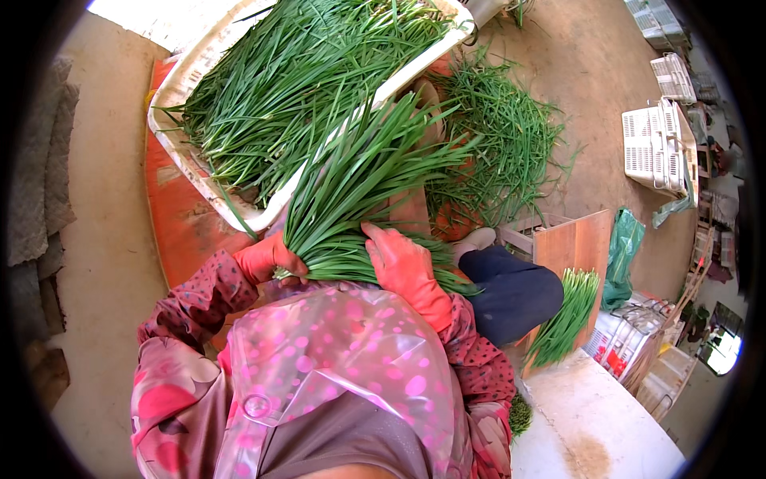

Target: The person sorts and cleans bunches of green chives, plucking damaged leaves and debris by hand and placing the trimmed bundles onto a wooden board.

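Observation:
A big bunch of green garlic chives (351,191) lies across my lap, its leaves fanning up and to the right. My left hand (271,259), in an orange-red glove, is closed around the pale stem ends at the left. The gloved right hand (405,270) lies over the bunch's right side. Its fingers bend into the leaves and grip some of them; the fingertips are partly hidden. Just beyond the bunch, a white plastic crate (267,217) is heaped with more chives (295,96).
Loose leaves (507,136) are piled on the floor right of the crate. A trimmed chive bundle (570,311) lies on a wooden board (578,235) at my right, near a white surface (598,407). Farther right are a green plastic bag (622,259) and white baskets (658,148).

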The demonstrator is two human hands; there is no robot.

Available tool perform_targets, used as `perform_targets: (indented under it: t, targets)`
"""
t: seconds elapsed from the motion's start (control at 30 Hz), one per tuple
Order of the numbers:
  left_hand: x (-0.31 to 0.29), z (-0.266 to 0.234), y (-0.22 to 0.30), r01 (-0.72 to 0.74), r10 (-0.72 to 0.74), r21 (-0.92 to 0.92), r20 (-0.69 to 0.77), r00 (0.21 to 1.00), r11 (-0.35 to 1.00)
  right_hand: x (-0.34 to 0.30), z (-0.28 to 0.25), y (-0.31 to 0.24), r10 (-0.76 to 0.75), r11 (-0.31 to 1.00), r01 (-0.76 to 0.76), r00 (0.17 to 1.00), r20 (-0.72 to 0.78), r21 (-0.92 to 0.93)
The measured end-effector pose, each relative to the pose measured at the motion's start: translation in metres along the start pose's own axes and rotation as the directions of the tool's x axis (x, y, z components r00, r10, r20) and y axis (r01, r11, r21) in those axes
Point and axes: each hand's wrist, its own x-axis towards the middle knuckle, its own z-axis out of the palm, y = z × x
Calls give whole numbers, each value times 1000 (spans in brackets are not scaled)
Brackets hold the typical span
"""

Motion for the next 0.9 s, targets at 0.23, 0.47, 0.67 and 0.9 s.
perform_targets:
  t: [0.23, 0.47, 0.67, 0.9]
  targets:
    - [-8, 2, 4, 60, -60, -39, 5, 998, 997, 28, -16, -14, 17, 993, -35, 988, -153, -111]
    - [3, -19, -29, -15, 14, 20, 64, 998, 1000, 29, -11, 10, 169, 971, -172, 985, -32, -165]
    - [-1, -2, -1, 34, -34, 0, 142, 989, 999, 21, -52, 12, 166, 917, -199, 979, -121, -346]
    - [0, -7, -18, 50, -53, 37, 71, 996, 998, 47, -28, -19, -108, 951, 118, 993, 52, -285]
